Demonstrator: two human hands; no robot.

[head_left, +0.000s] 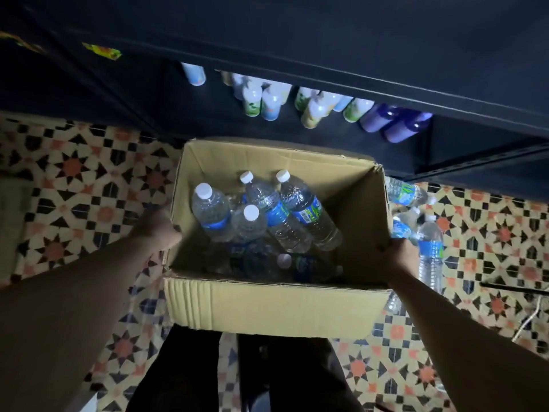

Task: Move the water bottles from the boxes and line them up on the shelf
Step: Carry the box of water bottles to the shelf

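Our left hand (157, 230) clasps the left wall of the open brown cardboard box (267, 304) and our right hand (398, 257) clasps the right wall. This probably steadies the clear white-capped plastic water bottles (276, 215) lying jumbled inside, before the dark shelf (326, 63).

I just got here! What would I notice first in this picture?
A big cardboard box in the middle, holding clear water bottles with white caps, gripped by a left hand and a right hand at its sides. Beyond it, colourful bottles sit on a dark shelf, and the floor has bright star-patterned tiles.
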